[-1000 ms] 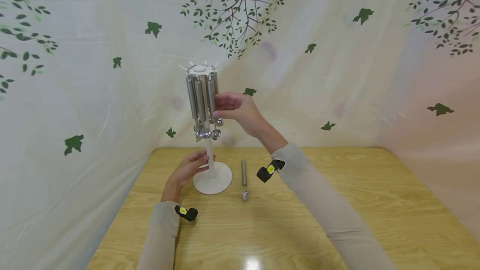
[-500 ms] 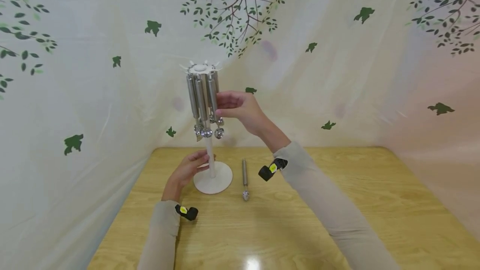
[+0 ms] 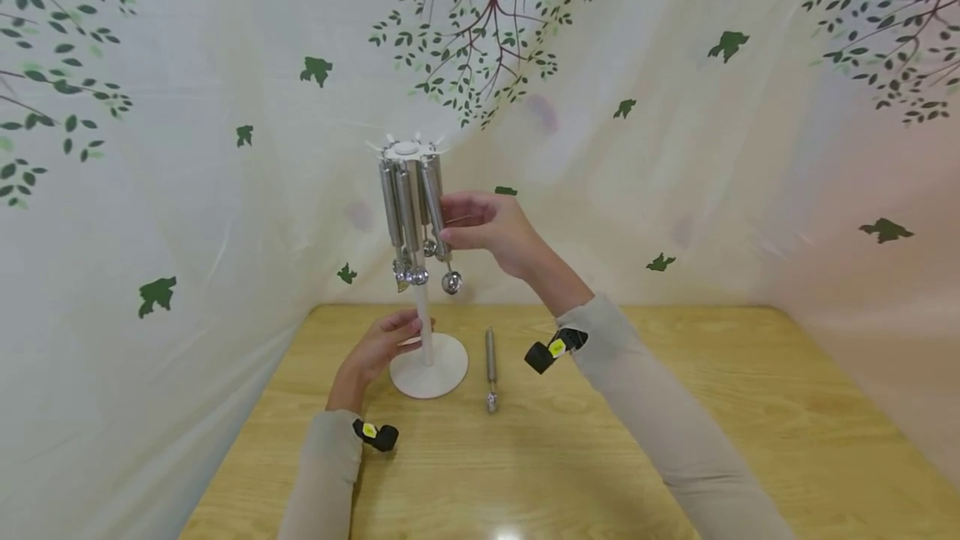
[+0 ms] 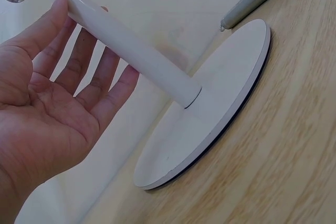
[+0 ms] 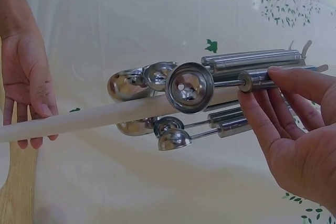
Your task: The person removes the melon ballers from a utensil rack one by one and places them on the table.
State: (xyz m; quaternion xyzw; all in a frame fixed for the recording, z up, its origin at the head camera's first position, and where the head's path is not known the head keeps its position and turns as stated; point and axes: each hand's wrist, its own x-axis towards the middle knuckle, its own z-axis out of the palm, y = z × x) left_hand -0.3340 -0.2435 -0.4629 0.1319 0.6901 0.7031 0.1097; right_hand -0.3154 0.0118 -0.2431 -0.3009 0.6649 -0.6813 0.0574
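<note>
A white stand (image 3: 442,382) with a round base and hooked top carries several steel melon ballers (image 5: 252,61), hanging bowl down. My left hand (image 3: 378,348) holds the pole (image 4: 142,59) low above the base, its thumb on one side and fingers behind. Higher up, my right hand (image 3: 498,232) pinches the handle of one melon baller (image 3: 434,198) between thumb and fingers. That one's bowl (image 5: 190,88) faces the right wrist camera, showing a small hole, and tilts outward from the pole. Its upper end is still at the hooks (image 5: 321,68).
Another steel-handled scoop (image 3: 491,361) lies on the wooden table (image 3: 637,423), just right of the base. Behind the table hangs a pale curtain (image 3: 600,190) printed with leaves and branches.
My right hand has shifted slightly right, swinging the pinched melon baller's bowl outward from the others. My left hand stays on the pole. The head view has tilted a little.
</note>
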